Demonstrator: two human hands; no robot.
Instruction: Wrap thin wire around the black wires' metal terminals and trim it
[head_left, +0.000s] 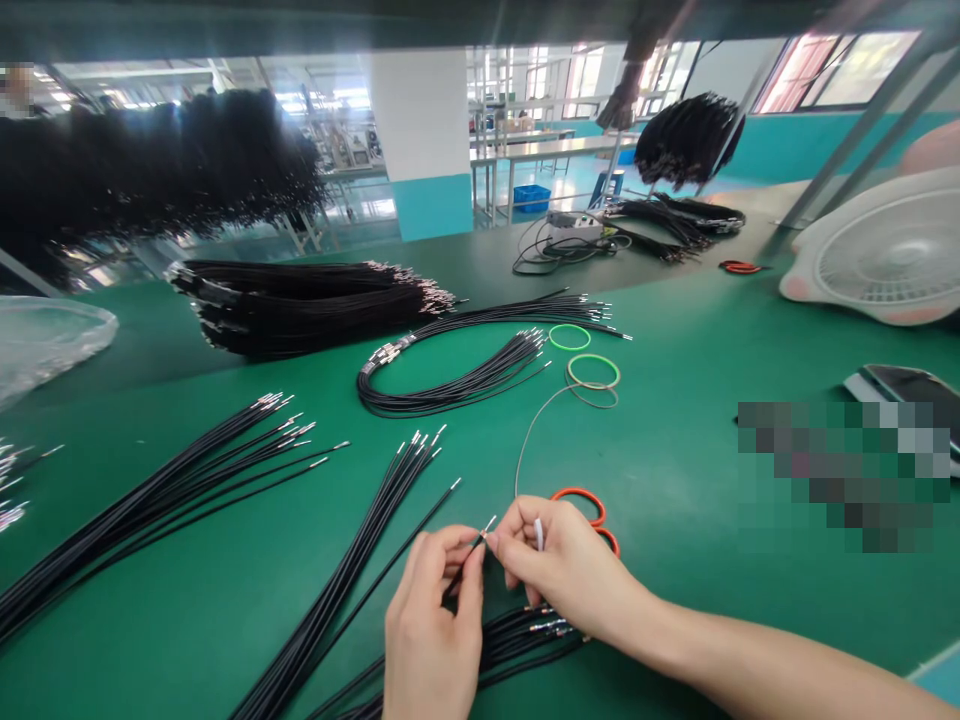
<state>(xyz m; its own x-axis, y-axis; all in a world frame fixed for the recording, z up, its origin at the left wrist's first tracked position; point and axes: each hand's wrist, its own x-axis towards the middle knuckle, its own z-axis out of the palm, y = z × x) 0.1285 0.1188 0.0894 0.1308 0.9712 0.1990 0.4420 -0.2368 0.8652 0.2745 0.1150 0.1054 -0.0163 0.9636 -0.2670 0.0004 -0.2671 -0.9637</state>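
On the green worktop [675, 420], black cable bundles [300, 325] were laid. The right hand [559, 550] was narrowed at the fingertips; whether anything was gripped could not be told. Between the left hand's [435, 620] thumb and fingers, one black cable [459, 576] was pinched, its metal tip [490, 524] just beside the right hand.

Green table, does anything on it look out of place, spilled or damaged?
I see nothing spilled or plainly damaged. One small oddity: a single cable lies slightly apart from the bundle beside the left hand. It looks stray because the bundle's others lie close together.
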